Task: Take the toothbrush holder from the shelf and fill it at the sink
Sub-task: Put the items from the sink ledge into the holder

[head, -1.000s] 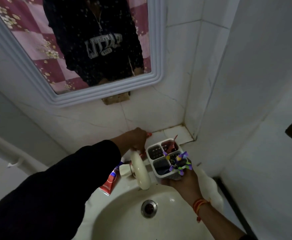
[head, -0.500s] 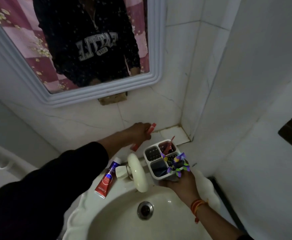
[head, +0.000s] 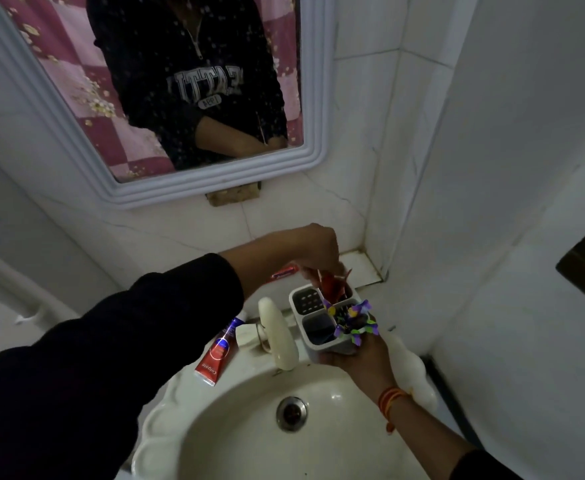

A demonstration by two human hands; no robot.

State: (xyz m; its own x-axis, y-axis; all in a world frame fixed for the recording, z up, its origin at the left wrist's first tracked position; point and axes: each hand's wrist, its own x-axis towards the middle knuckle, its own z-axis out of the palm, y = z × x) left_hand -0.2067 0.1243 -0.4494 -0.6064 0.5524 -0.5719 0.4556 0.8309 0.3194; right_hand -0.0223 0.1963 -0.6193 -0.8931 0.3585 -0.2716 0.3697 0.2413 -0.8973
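My right hand (head: pixel 364 358) grips the white toothbrush holder (head: pixel 313 315) from below, just above the back right rim of the sink (head: pixel 166 407). The holder has several compartments and a bunch of purple flowers (head: pixel 353 322) on its right side. My left hand (head: pixel 313 249) is directly over the holder's far compartment, fingers closed on a red toothbrush (head: pixel 327 284) whose lower end is inside that compartment. Another reddish handle stands in the same compartment.
A cream tap (head: pixel 277 334) rises from the sink's back edge, left of the holder. A red toothpaste tube (head: pixel 218 351) lies on the rim, and another red item (head: pixel 284 273) lies on the tiled ledge. A framed mirror (head: pixel 194 98) hangs above; walls close in at right.
My left hand picked the red toothbrush up off the ledge, carried it right and lowered its end into the holder's far compartment. The right hand kept the holder in place.
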